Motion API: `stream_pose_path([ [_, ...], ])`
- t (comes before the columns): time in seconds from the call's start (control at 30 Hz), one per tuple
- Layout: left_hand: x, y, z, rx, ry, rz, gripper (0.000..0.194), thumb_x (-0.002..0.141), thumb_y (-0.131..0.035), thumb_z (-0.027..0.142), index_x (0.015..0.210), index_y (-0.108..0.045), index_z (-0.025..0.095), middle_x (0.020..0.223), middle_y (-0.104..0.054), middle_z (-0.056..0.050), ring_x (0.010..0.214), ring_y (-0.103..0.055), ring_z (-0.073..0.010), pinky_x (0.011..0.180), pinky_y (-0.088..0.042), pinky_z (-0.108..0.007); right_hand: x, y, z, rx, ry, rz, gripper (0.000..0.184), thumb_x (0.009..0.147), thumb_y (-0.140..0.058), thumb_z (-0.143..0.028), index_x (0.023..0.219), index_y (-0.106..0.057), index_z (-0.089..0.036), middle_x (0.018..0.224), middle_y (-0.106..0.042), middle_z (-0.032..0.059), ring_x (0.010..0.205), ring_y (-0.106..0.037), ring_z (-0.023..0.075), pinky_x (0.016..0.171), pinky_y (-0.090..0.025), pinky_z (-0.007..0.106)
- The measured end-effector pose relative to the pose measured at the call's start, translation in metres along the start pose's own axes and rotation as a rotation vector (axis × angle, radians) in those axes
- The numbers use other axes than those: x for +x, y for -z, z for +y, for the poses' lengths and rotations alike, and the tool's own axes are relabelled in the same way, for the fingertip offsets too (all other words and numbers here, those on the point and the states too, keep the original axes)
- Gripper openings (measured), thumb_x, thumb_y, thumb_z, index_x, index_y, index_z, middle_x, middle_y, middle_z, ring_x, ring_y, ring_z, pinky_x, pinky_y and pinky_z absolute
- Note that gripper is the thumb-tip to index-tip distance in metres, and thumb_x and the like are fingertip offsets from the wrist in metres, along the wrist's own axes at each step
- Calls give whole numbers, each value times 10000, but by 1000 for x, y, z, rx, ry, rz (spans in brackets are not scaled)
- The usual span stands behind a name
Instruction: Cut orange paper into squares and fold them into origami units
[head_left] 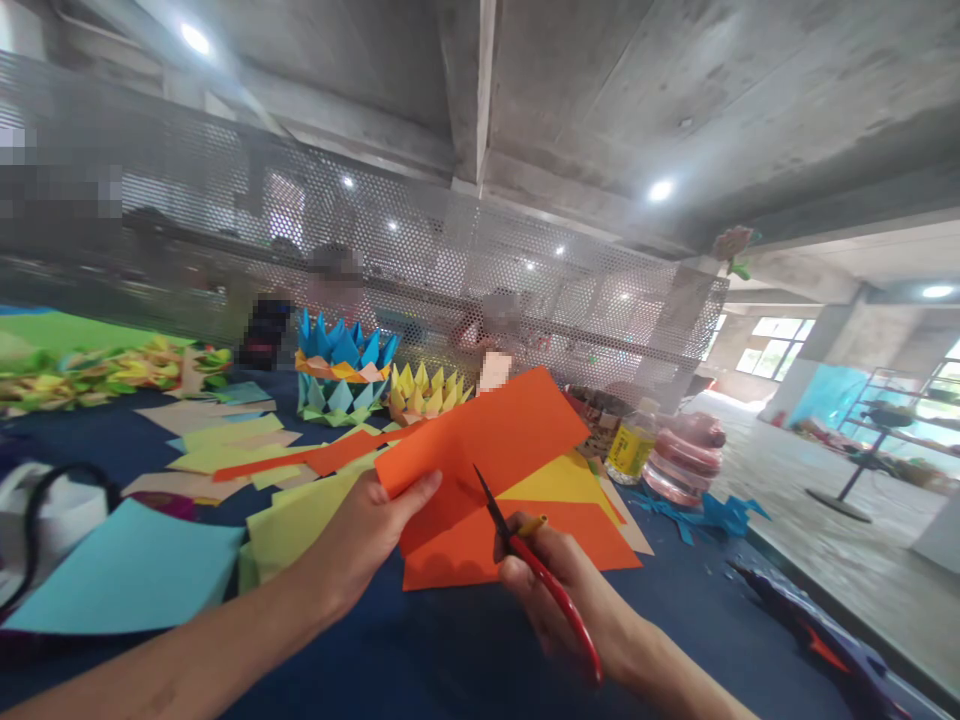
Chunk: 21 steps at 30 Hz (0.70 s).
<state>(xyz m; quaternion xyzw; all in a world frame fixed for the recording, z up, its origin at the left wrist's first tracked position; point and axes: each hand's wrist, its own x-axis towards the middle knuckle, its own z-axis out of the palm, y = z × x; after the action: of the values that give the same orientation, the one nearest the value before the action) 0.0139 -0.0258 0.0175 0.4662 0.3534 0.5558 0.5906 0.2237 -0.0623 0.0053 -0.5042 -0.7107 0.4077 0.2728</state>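
Observation:
My left hand (379,535) pinches the left edge of an orange sheet of paper (517,425), thumb on top, and holds it tilted above the table. In my right hand (559,580) is a pair of red-handled scissors (551,585), with dark blades pointing up at the lower edge of that sheet. A short yellow stick-like piece (534,526) shows by my right fingers; its kind is unclear. Below lie another orange sheet (450,565) and a yellow sheet (551,478). Pale green sheets (300,530) lie beside my left wrist.
Folded-paper crowns in blue (349,350) and yellow (427,390) stand behind. A light blue sheet (135,570) lies left. To the right are a yellow-labelled bottle (630,450), a pink clear container (684,460), blue paper scraps (724,515) and a purple tool-like object (814,625). Behind is a perforated screen (420,240).

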Motion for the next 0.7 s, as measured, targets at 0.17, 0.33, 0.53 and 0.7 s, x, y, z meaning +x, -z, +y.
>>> stream_pose_path([
  [0.17,-1,0,2,9,32,-10,582,630,-799,493,1078,-683,138,1042,-770,-99,954,-717,-326,731,-562,-343,1,-7,2,2,80,82,564,831,-479,-759,832,-429,-198,590,-388,-71,470,-359,56,409,-258,180],
  [0.33,-1,1,0,0,27,-13,587,615,-808,502,1067,-683,149,1051,-768,-93,994,-704,-336,740,-566,-352,6,-4,0,-59,150,94,547,811,-546,-734,782,-454,-195,582,-387,-60,509,-346,71,435,-248,196],
  [0.53,0,2,-1,-17,12,-23,576,606,-823,495,1049,-685,154,1037,-772,-84,1001,-704,-318,803,-558,-349,8,-3,-1,-90,136,96,525,847,-518,-710,777,-437,-196,561,-375,-71,478,-335,64,430,-235,202],
  [0.7,3,3,-2,3,6,-31,536,648,-795,488,1057,-685,160,1047,-770,-80,1009,-701,-318,832,-554,-360,1,-6,-4,-95,120,82,540,852,-475,-737,815,-403,-203,547,-374,-82,444,-332,52,416,-216,201],
])
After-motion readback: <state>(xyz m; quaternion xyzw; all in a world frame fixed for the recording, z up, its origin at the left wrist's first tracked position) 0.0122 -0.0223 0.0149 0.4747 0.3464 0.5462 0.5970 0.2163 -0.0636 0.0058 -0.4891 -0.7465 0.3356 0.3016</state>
